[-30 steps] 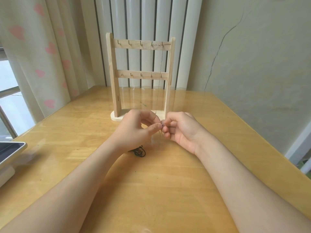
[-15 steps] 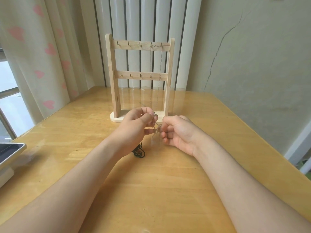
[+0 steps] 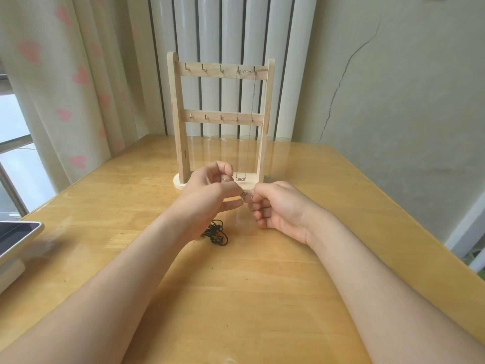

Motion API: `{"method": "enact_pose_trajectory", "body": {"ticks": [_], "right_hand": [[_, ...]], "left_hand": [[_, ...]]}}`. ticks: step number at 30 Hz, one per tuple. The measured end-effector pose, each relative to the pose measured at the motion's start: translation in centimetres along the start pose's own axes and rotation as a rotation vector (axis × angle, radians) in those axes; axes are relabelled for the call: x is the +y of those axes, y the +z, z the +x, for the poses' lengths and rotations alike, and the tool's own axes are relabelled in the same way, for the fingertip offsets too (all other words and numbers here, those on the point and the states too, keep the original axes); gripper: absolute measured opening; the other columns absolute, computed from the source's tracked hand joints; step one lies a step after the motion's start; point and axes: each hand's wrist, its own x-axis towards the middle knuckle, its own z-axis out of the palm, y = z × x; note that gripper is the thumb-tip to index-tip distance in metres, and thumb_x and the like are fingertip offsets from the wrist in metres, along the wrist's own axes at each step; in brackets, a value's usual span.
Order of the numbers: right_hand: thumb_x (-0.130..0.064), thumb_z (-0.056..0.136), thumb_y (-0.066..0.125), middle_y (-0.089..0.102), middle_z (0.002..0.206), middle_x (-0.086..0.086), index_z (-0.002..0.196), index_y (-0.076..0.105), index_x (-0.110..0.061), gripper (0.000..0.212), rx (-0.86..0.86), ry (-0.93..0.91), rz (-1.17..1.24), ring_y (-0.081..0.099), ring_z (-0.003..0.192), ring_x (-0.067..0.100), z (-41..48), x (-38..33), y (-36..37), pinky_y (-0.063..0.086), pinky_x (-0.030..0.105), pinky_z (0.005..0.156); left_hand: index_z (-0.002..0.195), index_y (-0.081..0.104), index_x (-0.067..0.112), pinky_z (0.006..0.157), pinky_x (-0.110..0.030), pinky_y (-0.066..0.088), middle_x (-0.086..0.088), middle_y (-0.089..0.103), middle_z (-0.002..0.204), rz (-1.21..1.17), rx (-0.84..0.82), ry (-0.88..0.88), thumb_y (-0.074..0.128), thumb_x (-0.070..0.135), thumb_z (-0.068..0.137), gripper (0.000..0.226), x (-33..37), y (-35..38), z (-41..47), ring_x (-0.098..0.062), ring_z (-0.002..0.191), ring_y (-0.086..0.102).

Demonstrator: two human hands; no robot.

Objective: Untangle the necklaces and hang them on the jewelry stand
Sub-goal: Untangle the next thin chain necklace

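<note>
Pale matt wood stand (image 3: 178, 122), glossy table (image 3: 262, 285).

Room setting. A glossy light-wood table (image 3: 262, 298) filled the foreground, its top reflecting soft daylight. At left hung a cream curtain (image 3: 52, 88) printed with pink hearts, beside a window (image 3: 15, 158) that showed bright daylight. Behind the table's far edge stood tall white vertical panels (image 3: 225, 30) separated by dark gaps. The pale greenish wall (image 3: 406, 114) at right bore a long crack (image 3: 341, 82) running downward toward the table. A dark-screened device (image 3: 18, 237) lay at the table's left edge.
</note>
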Motion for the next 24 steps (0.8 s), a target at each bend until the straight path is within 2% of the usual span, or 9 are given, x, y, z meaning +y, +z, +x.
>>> {"method": "enact_pose_trajectory", "body": {"ticks": [3, 7, 9, 11, 12, 14, 16, 20, 24], "right_hand": [[-0.011, 0.093, 0.050, 0.050, 0.067, 0.004, 0.077, 0.062, -0.013, 0.020, -0.006, 0.014, 0.032, 0.048, 0.058, 0.019, 0.0, 0.0, -0.1, 0.038, 0.032, 0.060], [-0.016, 0.095, 0.050, 0.050, 0.067, 0.002, 0.071, 0.059, -0.017, 0.025, 0.012, -0.009, 0.035, 0.051, 0.058, 0.019, -0.1, -0.1, 0.0, 0.039, 0.031, 0.059], [-0.019, 0.095, 0.052, 0.050, 0.067, 0.002, 0.070, 0.056, -0.019, 0.026, 0.022, -0.015, 0.043, 0.051, 0.059, 0.019, -0.1, -0.2, 0.0, 0.040, 0.031, 0.059], [-0.025, 0.096, 0.056, 0.049, 0.067, 0.001, 0.068, 0.054, -0.021, 0.028, 0.018, -0.013, 0.073, 0.052, 0.060, 0.019, -0.1, -0.3, -0.1, 0.039, 0.031, 0.059], [-0.027, 0.096, 0.059, 0.049, 0.067, 0.000, 0.068, 0.052, -0.022, 0.029, 0.019, -0.013, 0.099, 0.052, 0.060, 0.018, -0.1, -0.3, -0.2, 0.039, 0.031, 0.060], [-0.025, 0.092, 0.065, 0.051, 0.069, 0.000, 0.068, 0.052, -0.021, 0.028, 0.044, -0.018, 0.173, 0.054, 0.061, 0.018, -0.3, -0.4, -0.4, 0.040, 0.030, 0.059], [-0.020, 0.089, 0.069, 0.055, 0.071, 0.002, 0.067, 0.053, -0.020, 0.027, 0.071, -0.016, 0.260, 0.056, 0.062, 0.018, -0.4, -0.5, -0.5, 0.041, 0.029, 0.058], [-0.017, 0.088, 0.072, 0.067, 0.078, 0.006, 0.068, 0.060, -0.017, 0.023, 0.099, -0.034, 0.468, 0.060, 0.065, 0.018, -0.9, -0.9, -0.4, 0.044, 0.027, 0.060], [-0.017, 0.093, 0.074, 0.072, 0.082, 0.005, 0.083, 0.069, -0.014, 0.011, 0.089, -0.079, 0.517, 0.066, 0.067, 0.015, -1.0, -1.1, -0.1, 0.048, 0.022, 0.056]], "left_hand": [[0.089, 0.059, 0.019, 0.089, -0.044, 0.063, 0.000, 0.048, 0.082, 0.087, 0.034, 0.025, 0.070, -0.010, 0.084, 0.031, -0.1, 0.0, 0.0, -0.021, 0.086, 0.058], [0.085, 0.058, 0.021, 0.101, -0.056, 0.057, 0.003, 0.047, 0.080, 0.157, 0.112, 0.088, 0.076, -0.007, 0.081, 0.034, -0.2, -0.2, 0.0, -0.019, 0.080, 0.057], [0.084, 0.058, 0.021, 0.101, -0.058, 0.056, 0.005, 0.046, 0.076, 0.181, 0.162, 0.110, 0.078, -0.002, 0.077, 0.031, -0.2, -0.2, 0.1, -0.019, 0.079, 0.055], [0.084, 0.057, 0.020, 0.086, -0.046, 0.057, 0.006, 0.044, 0.070, 0.250, 0.241, 0.129, 0.078, -0.002, 0.082, 0.030, -0.4, -0.2, 0.2, -0.020, 0.075, 0.049], [0.085, 0.057, 0.018, 0.076, -0.039, 0.053, 0.006, 0.044, 0.068, 0.300, 0.279, 0.139, 0.076, -0.001, 0.086, 0.027, -0.5, -0.3, 0.3, -0.020, 0.073, 0.048], [0.089, 0.059, 0.015, 0.063, -0.026, 0.046, -0.002, 0.050, 0.068, 0.404, 0.325, 0.152, 0.074, 0.006, 0.091, 0.018, -0.6, -0.5, 0.3, -0.017, 0.064, 0.052], [0.094, 0.063, 0.015, 0.052, -0.021, 0.042, -0.007, 0.060, 0.070, 0.495, 0.331, 0.137, 0.074, 0.014, 0.093, 0.011, -0.7, -0.6, 0.3, -0.014, 0.053, 0.054], [0.090, 0.071, 0.019, 0.057, -0.026, 0.047, 0.005, 0.062, 0.056, 0.590, 0.298, 0.119, 0.072, 0.035, 0.099, 0.018, -0.7, -0.1, -0.3, -0.011, 0.062, 0.073], [0.084, 0.077, 0.023, 0.057, -0.018, 0.044, 0.007, 0.074, 0.062, 0.856, 0.254, 0.215, 0.068, 0.037, 0.102, 0.025, -0.7, 0.2, -0.5, -0.005, 0.054, 0.066]]}}
